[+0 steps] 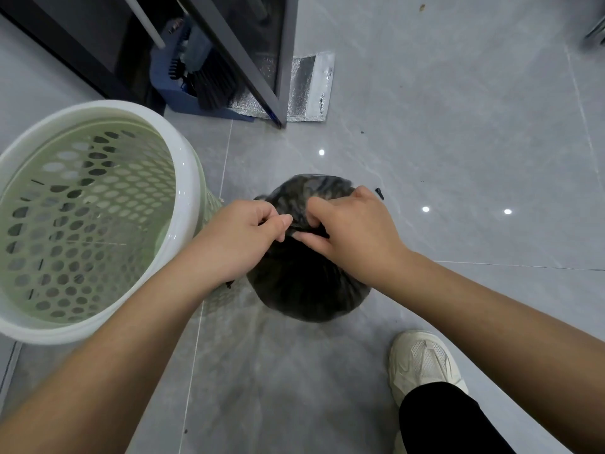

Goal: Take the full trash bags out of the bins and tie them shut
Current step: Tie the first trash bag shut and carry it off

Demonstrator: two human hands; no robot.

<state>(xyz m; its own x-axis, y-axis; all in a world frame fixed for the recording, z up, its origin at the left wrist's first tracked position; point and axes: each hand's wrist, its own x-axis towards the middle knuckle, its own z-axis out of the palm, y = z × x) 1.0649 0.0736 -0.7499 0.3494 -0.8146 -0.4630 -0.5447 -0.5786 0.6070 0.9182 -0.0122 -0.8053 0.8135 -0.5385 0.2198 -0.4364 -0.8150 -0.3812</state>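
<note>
I look down on a glossy grey tiled floor (pixel 458 132) with faint pale veining and thin grout lines, where three small bright spots of light (pixel 321 152) are reflected. At the top stands a dark metal frame (pixel 288 60) with a blue dustpan (pixel 160 75) and black brush (pixel 212 86) behind it, and a silvery foil sheet (pixel 311 90) lying flat at its foot.

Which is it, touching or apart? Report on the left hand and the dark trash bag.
Touching. The head view shows the left hand pinching the gathered plastic at the top of the dark trash bag, with no gap between them.
</note>
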